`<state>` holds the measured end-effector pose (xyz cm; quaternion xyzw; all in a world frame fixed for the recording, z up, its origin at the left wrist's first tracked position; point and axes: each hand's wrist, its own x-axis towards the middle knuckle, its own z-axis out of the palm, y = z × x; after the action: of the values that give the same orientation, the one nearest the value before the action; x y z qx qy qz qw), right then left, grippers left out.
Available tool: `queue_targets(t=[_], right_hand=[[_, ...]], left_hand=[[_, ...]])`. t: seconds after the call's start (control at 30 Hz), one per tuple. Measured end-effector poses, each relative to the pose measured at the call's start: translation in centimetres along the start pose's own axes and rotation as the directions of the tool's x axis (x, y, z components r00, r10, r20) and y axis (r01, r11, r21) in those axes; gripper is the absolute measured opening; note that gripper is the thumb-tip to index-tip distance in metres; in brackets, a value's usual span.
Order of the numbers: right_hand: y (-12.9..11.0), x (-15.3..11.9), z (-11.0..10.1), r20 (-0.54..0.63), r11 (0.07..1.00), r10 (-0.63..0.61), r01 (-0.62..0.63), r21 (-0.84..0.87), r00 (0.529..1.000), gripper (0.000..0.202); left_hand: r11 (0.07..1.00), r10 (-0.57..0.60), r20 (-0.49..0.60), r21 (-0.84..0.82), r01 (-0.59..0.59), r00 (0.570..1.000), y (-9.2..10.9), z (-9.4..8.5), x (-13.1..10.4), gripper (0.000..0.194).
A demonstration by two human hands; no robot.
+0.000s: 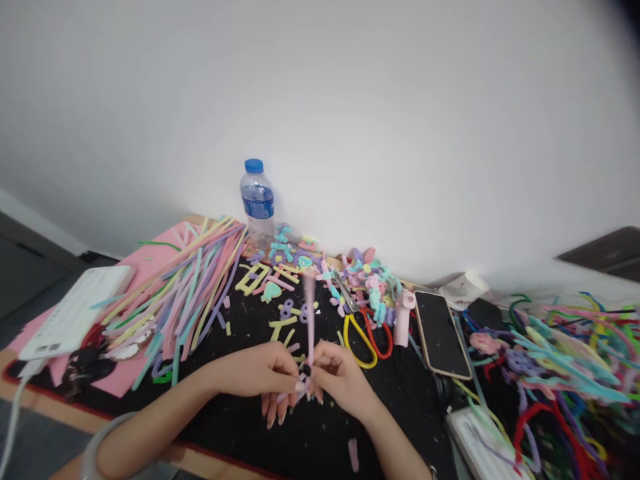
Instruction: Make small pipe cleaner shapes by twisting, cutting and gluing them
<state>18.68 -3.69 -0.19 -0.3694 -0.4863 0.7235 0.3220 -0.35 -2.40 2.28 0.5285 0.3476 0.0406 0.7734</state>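
Observation:
My left hand (pixel 273 373) and my right hand (pixel 343 381) meet over the black mat (pixel 225 427), fingers pinched together. Between them is a light purple pipe cleaner (pixel 311 327), whose long end stands upright and looks blurred toward the top. At the fingertips, short lilac loops and a small dark bit show; the fingers hide part of them. Just beyond my hands lie small bent pipe-cleaner pieces (pixel 283 327). Scissors with yellow handles (pixel 361 343) and scissors with red handles (pixel 384 341) rest beyond my right hand.
A bundle of pastel pipe cleaners (pixel 190 287) lies at left beside a white box-like device (pixel 75 310). A water bottle (pixel 258 203) stands against the wall. Farther right are a phone (pixel 443 333), a pink cylinder (pixel 401 327), a paper cup (pixel 465 290) and tangled pipe cleaners (pixel 575 367).

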Motion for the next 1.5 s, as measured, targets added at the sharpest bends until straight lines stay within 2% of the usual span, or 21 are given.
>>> queue_targets(t=[0.07, 0.17, 0.23, 0.3, 0.37, 0.43, 0.53, 0.6, 0.7, 0.77, 0.8, 0.87, 0.93, 1.0, 1.07, 1.13, 1.2, 1.23, 1.33, 1.43, 1.5], right_hand=[[0.0, 0.1, -0.2, -0.024, 1.000, -0.025, 0.025, -0.009, 0.999, 0.022], [-0.1, 0.2, -0.6, -0.090, 0.996, -0.083, 0.084, 0.008, 0.992, 0.024], [-0.2, 0.3, -0.7, -0.139, 0.991, -0.125, 0.130, 0.023, 0.982, 0.024], [-0.3, 0.4, -0.8, -0.176, 0.986, -0.146, 0.157, 0.048, 0.973, 0.023], [-0.4, 0.5, -0.8, -0.186, 0.983, -0.143, 0.161, 0.084, 0.972, 0.022], [-0.4, 0.6, -0.7, -0.170, 0.982, -0.129, 0.150, 0.113, 0.977, 0.022], [-0.5, 0.8, -0.5, -0.152, 0.985, -0.112, 0.131, 0.116, 0.982, 0.022], [-0.7, 0.8, -0.3, -0.169, 0.986, -0.109, 0.129, 0.109, 0.979, 0.022], [-1.0, 0.6, -0.1, -0.175, 0.986, -0.121, 0.140, 0.096, 0.977, 0.020], [-1.1, 0.3, 0.2, -0.155, 0.986, -0.148, 0.158, 0.058, 0.977, 0.019], [-1.2, 0.2, 0.4, -0.141, 0.985, -0.164, 0.169, 0.026, 0.976, 0.019], [-1.3, -0.2, 0.9, -0.116, 0.978, -0.200, 0.192, -0.078, 0.973, 0.020], [-1.3, -0.6, 1.5, -0.090, 0.945, -0.252, 0.225, -0.237, 0.963, 0.024], [-1.4, -1.0, 2.1, -0.066, 0.867, -0.331, 0.276, -0.414, 0.941, 0.028], [-1.6, -1.3, 2.6, -0.012, 0.763, -0.411, 0.338, -0.551, 0.911, 0.031], [-1.8, -1.5, 3.0, 0.079, 0.674, -0.453, 0.399, -0.622, 0.888, 0.032], [-1.8, -1.5, 3.2, 0.148, 0.628, -0.452, 0.432, -0.647, 0.879, 0.032], [-1.9, -1.5, 3.1, 0.158, 0.621, -0.447, 0.433, -0.653, 0.880, 0.032], [-1.9, -1.5, 2.3, 0.095, 0.652, -0.437, 0.388, -0.652, 0.894, 0.032], [-2.0, -1.3, 1.0, -0.061, 0.722, -0.430, 0.303, -0.622, 0.901, 0.034], [-2.0, -1.2, 0.2, -0.161, 0.776, -0.420, 0.261, -0.574, 0.893, 0.035]], left_hand=[[1.000, 0.025, -0.054, 0.009, -0.024, 0.998, 0.1, 0.0, -0.1, 0.028], [0.994, 0.106, -0.217, 0.037, -0.100, 0.970, 0.6, 0.0, -0.4, 0.023], [0.983, 0.183, -0.355, 0.087, -0.162, 0.917, 1.0, -0.1, -0.6, 0.019], [0.959, 0.275, -0.469, 0.190, -0.209, 0.839, 1.2, -0.2, -0.7, 0.021], [0.922, 0.362, -0.511, 0.322, -0.217, 0.780, 1.3, -0.3, -0.8, 0.019], [0.891, 0.408, -0.506, 0.401, -0.211, 0.760, 1.4, -0.5, -0.9, 0.018], [0.909, 0.386, -0.552, 0.363, -0.203, 0.739, 1.5, -0.9, -1.5, 0.018], [0.932, 0.354, -0.624, 0.299, -0.206, 0.697, 1.7, -1.6, -2.3, 0.018], [0.943, 0.331, -0.742, 0.240, -0.230, 0.583, 1.9, -2.7, -3.8, 0.022], [0.940, 0.296, -0.839, 0.171, -0.296, 0.456, 1.8, -3.4, -4.7, 0.029], [0.927, 0.272, -0.868, 0.121, -0.355, 0.416, 1.7, -3.7, -4.9, 0.031], [0.884, 0.216, -0.887, -0.001, -0.468, 0.409, 1.4, -3.9, -5.2, 0.028], [0.831, 0.165, -0.877, -0.124, -0.543, 0.452, 1.2, -4.0, -5.1, 0.020], [0.784, 0.139, -0.878, -0.185, -0.592, 0.459, 1.2, -3.9, -4.7, 0.016], [0.753, 0.140, -0.902, -0.171, -0.635, 0.409, 1.4, -3.8, -4.4, 0.018], [0.736, 0.161, -0.933, -0.103, -0.669, 0.321, 1.8, -3.9, -4.5, 0.019], [0.724, 0.189, -0.956, -0.019, -0.689, 0.226, 2.4, -4.4, -5.0, 0.020], [0.720, 0.200, -0.959, 0.003, -0.694, 0.203, 2.8, -4.9, -5.5, 0.020], [0.766, 0.253, -0.941, 0.052, -0.641, 0.227, 3.9, -7.2, -7.7, 0.015], [0.811, 0.285, -0.937, 0.125, -0.571, 0.200, 5.2, -10.3, -10.3, 0.012], [0.879, 0.330, -0.919, 0.218, -0.423, 0.213, 6.0, -12.2, -11.8, 0.011]])
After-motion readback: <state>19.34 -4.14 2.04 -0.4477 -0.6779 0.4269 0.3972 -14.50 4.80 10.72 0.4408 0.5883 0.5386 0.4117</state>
